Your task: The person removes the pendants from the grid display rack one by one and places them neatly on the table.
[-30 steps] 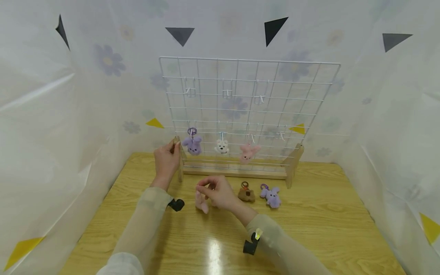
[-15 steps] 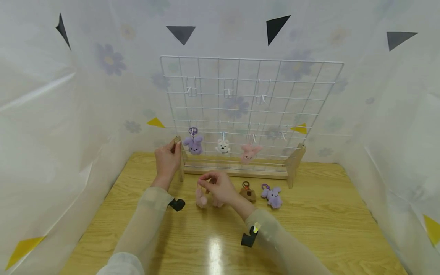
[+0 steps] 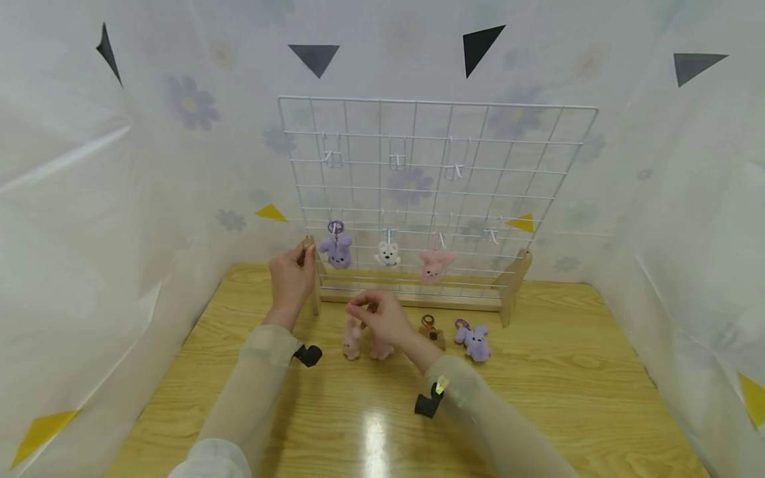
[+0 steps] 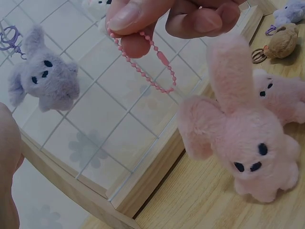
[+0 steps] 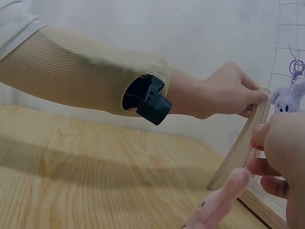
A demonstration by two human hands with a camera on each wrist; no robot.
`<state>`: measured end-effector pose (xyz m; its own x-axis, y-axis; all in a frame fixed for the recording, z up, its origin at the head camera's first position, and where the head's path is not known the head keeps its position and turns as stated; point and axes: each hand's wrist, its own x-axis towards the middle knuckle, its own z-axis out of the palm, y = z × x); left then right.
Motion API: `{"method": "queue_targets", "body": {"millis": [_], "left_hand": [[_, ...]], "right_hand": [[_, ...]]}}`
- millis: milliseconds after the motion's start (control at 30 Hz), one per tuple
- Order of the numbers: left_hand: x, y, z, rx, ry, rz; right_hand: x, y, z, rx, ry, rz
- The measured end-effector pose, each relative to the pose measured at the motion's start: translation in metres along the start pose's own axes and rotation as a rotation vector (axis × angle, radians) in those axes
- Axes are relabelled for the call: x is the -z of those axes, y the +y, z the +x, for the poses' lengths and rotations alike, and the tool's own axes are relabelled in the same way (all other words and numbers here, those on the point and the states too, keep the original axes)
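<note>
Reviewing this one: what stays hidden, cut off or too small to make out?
Head view: upper part of the tabletop pink plush nearest the brown one, behind the right grip; face of the brown plush, too small.
Left wrist view: part of the white plush, cut off by the top edge.
Right wrist view: lower body of the long-eared pink plush, cut off by the bottom edge; part of the pink bead chain, covered by the right grip.
</note>
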<state>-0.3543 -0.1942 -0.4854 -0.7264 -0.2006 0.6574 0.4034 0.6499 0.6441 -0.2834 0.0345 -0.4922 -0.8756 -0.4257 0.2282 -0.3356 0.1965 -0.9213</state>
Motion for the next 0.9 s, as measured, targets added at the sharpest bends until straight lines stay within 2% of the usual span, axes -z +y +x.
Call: {"method": "queue_targets", "body": {"millis": [400,767,900], "left_hand": [[0.001,0.001,-0.001,0.030,-0.013,-0.001],[0.001,0.001,0.000,0.031,-0.017,0.009],[0.001,0.001,0.000,0.035,-0.022,0.006]], "right_hand": [[0.001,0.005,0.008,0.001,0.012,-0.029],[-0.004,0.018,0.016,0.008,0.029,-0.121],[-0.005,0.021,0.017,-0.016,0.042,-0.151]]}}
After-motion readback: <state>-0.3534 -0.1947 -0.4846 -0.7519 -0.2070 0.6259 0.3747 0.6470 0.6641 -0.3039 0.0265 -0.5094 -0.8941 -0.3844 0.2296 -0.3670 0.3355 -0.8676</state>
